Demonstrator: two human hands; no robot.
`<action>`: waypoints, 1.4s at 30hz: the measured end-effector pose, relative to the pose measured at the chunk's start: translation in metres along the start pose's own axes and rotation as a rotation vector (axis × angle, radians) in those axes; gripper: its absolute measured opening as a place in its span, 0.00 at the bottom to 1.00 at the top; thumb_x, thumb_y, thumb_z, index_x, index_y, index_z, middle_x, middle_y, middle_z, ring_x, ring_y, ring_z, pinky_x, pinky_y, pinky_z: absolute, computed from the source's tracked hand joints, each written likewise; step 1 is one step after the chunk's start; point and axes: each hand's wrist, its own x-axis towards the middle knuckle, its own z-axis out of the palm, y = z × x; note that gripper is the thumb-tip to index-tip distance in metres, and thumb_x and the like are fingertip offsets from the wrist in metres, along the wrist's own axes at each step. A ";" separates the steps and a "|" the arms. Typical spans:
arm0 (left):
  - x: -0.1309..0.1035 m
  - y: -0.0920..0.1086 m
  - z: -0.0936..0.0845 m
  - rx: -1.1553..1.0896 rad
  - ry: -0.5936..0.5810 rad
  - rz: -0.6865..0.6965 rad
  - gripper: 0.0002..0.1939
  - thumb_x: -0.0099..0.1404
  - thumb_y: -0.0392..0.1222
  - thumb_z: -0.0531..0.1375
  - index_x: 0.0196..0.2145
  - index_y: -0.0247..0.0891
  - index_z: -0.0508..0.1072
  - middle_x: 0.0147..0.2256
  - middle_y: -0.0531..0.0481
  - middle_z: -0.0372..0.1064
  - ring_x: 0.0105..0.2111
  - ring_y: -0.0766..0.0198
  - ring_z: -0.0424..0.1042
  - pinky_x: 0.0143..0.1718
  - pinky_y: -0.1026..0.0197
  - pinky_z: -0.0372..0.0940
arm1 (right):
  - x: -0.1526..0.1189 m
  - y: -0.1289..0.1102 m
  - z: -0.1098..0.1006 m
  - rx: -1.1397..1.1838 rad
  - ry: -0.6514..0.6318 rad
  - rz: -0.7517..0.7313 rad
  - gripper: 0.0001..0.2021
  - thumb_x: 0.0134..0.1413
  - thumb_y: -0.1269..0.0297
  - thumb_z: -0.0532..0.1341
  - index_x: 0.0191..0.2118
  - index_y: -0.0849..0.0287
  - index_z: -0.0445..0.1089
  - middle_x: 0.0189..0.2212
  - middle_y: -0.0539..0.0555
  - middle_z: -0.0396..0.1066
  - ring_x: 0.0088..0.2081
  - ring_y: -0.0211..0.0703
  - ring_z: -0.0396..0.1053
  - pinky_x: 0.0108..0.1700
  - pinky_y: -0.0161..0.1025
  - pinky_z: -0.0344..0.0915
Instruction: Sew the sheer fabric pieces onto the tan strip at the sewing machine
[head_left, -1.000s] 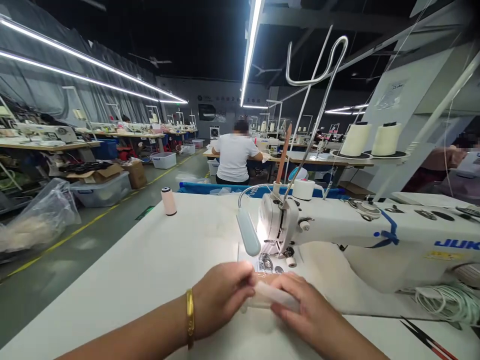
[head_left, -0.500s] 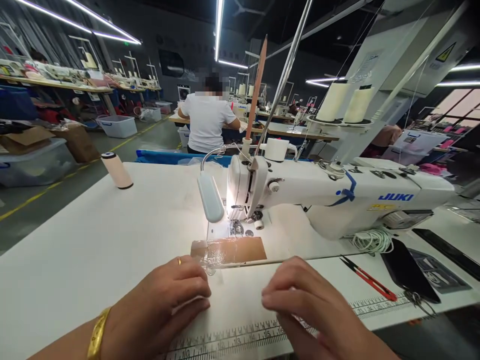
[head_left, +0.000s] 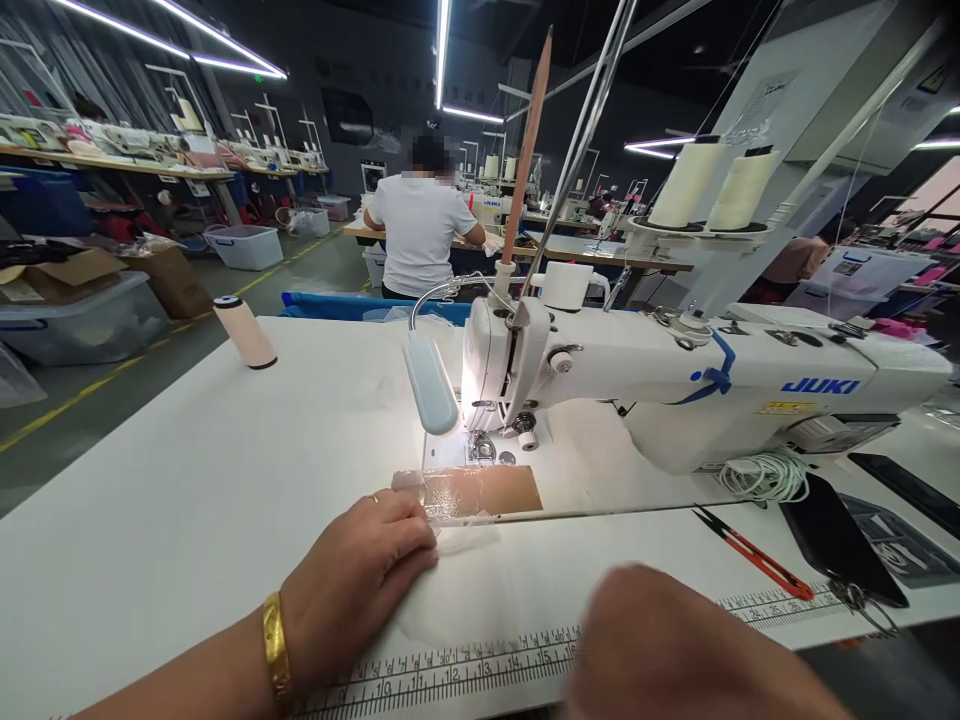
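Where left hand [head_left: 360, 570] rests, strip [head_left: 480, 492] (glossy).

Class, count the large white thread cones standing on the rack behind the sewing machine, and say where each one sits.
2. One thread cone stands on the left of the rack, the other cone just right of it. More may be hidden beyond the frame.

A garment factory floor: an industrial sewing machine [head_left: 675, 380] stands on a white surface [head_left: 187, 480], thread cones [head_left: 712, 185] behind it, and beyond it rows of machine stations [head_left: 150, 150] under strip lights [head_left: 442, 50], where another person [head_left: 421, 230] sits sewing.
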 end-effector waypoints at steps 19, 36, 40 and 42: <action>0.021 0.032 -0.037 -0.377 -0.324 -0.174 0.14 0.75 0.49 0.53 0.32 0.43 0.69 0.29 0.55 0.72 0.29 0.63 0.70 0.32 0.63 0.64 | 0.043 0.017 0.019 0.207 -0.148 0.037 0.13 0.74 0.60 0.59 0.59 0.50 0.69 0.41 0.55 0.76 0.40 0.48 0.74 0.42 0.43 0.73; 0.065 0.011 -0.047 -0.494 -0.319 -0.341 0.20 0.69 0.60 0.58 0.32 0.40 0.69 0.26 0.57 0.59 0.27 0.64 0.57 0.28 0.63 0.53 | 0.107 0.043 0.061 0.836 -0.181 0.398 0.22 0.55 0.43 0.73 0.38 0.57 0.71 0.31 0.47 0.65 0.34 0.40 0.63 0.37 0.37 0.60; 0.063 0.010 -0.041 -0.536 -0.282 -0.354 0.19 0.66 0.59 0.61 0.31 0.39 0.70 0.27 0.56 0.61 0.28 0.63 0.59 0.30 0.63 0.54 | 0.109 0.040 0.057 0.750 -0.148 0.398 0.21 0.57 0.42 0.70 0.35 0.56 0.69 0.29 0.47 0.63 0.32 0.40 0.61 0.36 0.37 0.59; 0.062 0.008 -0.040 -0.528 -0.263 -0.342 0.19 0.65 0.58 0.62 0.30 0.39 0.70 0.26 0.57 0.59 0.28 0.64 0.56 0.29 0.63 0.52 | 0.110 0.037 0.055 0.665 -0.121 0.388 0.21 0.58 0.43 0.68 0.31 0.56 0.67 0.27 0.47 0.61 0.32 0.40 0.59 0.35 0.37 0.58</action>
